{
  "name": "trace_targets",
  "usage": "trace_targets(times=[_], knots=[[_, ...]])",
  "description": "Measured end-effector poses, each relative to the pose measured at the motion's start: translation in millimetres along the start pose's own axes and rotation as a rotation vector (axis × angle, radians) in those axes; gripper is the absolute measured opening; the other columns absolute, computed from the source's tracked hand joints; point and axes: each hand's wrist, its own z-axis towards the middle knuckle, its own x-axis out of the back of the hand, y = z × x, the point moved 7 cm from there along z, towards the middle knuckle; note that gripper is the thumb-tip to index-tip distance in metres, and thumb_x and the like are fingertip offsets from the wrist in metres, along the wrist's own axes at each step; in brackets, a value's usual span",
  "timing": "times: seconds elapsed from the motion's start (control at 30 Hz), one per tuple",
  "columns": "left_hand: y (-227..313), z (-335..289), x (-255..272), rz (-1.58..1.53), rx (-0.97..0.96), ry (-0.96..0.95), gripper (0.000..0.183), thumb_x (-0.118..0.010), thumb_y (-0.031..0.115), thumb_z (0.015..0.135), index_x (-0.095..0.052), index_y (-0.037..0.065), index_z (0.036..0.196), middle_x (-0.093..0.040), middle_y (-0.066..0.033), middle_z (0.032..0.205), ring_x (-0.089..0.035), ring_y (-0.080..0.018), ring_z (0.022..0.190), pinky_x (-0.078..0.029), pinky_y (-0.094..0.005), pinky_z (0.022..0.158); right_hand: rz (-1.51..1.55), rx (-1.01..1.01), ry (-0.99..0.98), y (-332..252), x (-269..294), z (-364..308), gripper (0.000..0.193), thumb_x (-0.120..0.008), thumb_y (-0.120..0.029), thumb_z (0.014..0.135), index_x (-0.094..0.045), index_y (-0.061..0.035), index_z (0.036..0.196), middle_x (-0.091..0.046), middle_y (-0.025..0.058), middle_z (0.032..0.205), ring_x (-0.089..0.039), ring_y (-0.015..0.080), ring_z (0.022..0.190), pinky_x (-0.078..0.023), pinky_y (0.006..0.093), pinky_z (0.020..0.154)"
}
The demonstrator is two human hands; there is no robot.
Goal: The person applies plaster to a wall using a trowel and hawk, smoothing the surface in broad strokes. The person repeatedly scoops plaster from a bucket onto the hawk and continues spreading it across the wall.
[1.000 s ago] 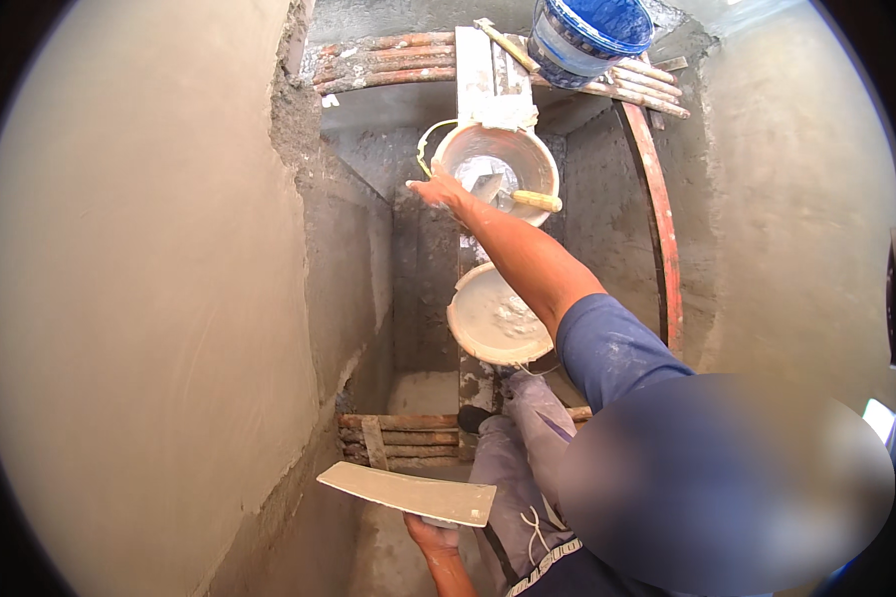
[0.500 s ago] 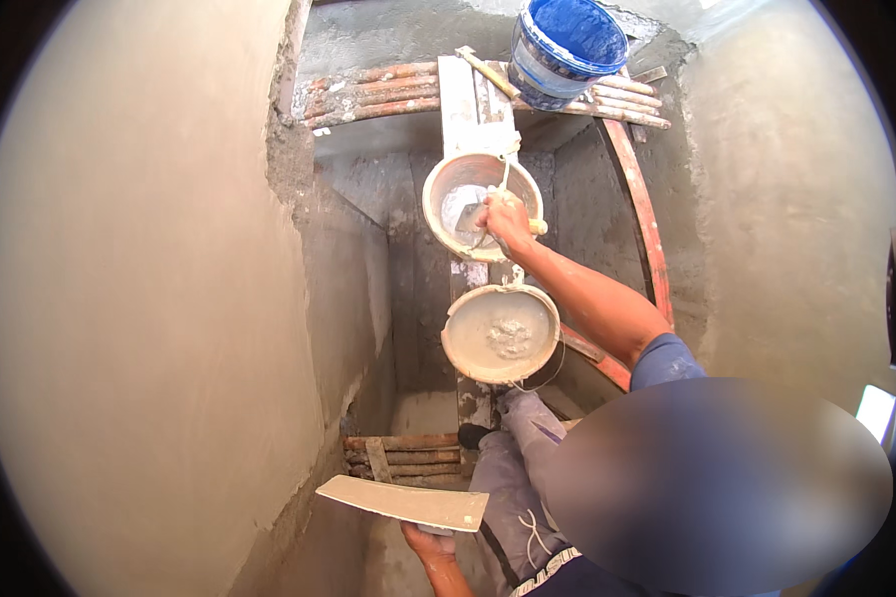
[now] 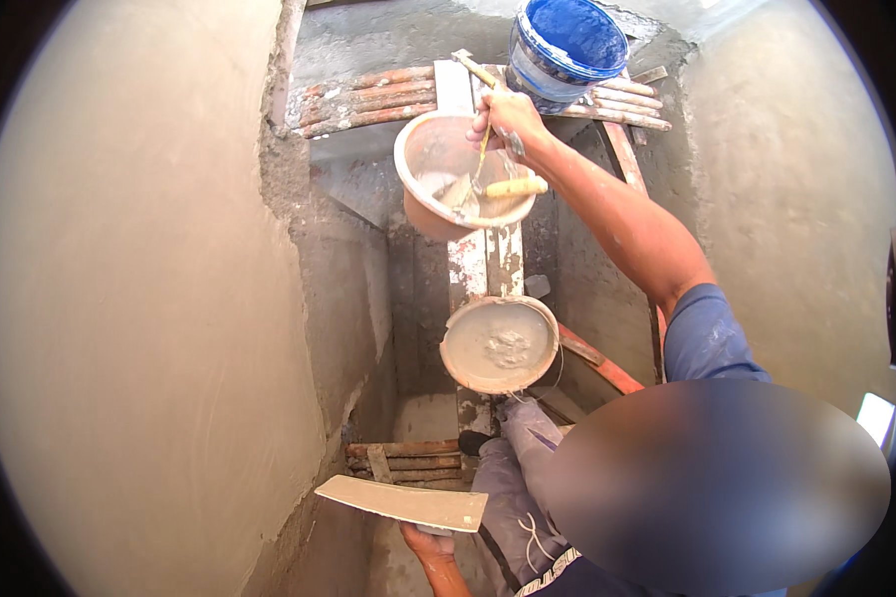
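My left hand point(image 3: 430, 543) is closed from below around the grip of a long, flat plastering trowel point(image 3: 403, 501), its broad beige face turned up. At the far end of my outstretched right arm, my right hand point(image 3: 511, 121) is closed on the thin yellowish handle point(image 3: 484, 154) of a pale bucket point(image 3: 438, 224). The bucket hangs tilted over the plank, its outer side showing. Inside it lies a pointed trowel point(image 3: 458, 194) with a wooden handle point(image 3: 516, 187) resting across the rim. Nearer me stands a second bucket point(image 3: 458, 348) of wet grey plaster, with a broken rim.
A blue-lined bucket point(image 3: 575, 40) stands on bundled poles point(image 3: 368, 99) at the far end, beside a hammer-like tool point(image 3: 476, 70). A narrow plank point(image 3: 468, 261) spans the deep shaft. Plastered walls point(image 3: 139, 298) close in on both sides. Red beams point(image 3: 602, 363) run along the right.
My right hand has risen and moved farther away, lifting the pale bucket by its handle and tilting it. The trowel in it has shifted. My left hand and its plastering trowel stay put.
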Motion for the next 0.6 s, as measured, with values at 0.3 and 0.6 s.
trace_targets(times=[0.3,0.6], knots=[[-16,4,24,-0.009,0.013,0.073,0.039,-0.048,0.041,0.097,-0.055,0.007,0.116,-0.061,-0.0054,0.105,-0.062,-0.0231,0.097,-0.053,-0.0395,0.082,-0.428,0.475,-0.008,4,7,150,0.025,-0.05,-0.02,0.09,-0.058,0.0014,0.1,-0.066,0.0153,0.078,-0.066,0.0257,0.072,-0.053,0.0447,0.064],[-20,14,12,0.032,-0.039,0.095,0.042,-0.045,0.041,0.098,-0.055,0.005,0.118,-0.062,-0.0079,0.104,-0.063,-0.0254,0.097,-0.054,-0.0409,0.082,-0.755,0.478,0.009,69,38,244,0.025,-0.053,-0.023,0.089,-0.064,-0.0029,0.101,-0.069,0.0143,0.091,-0.067,0.0244,0.083,-0.056,0.0464,0.072]])
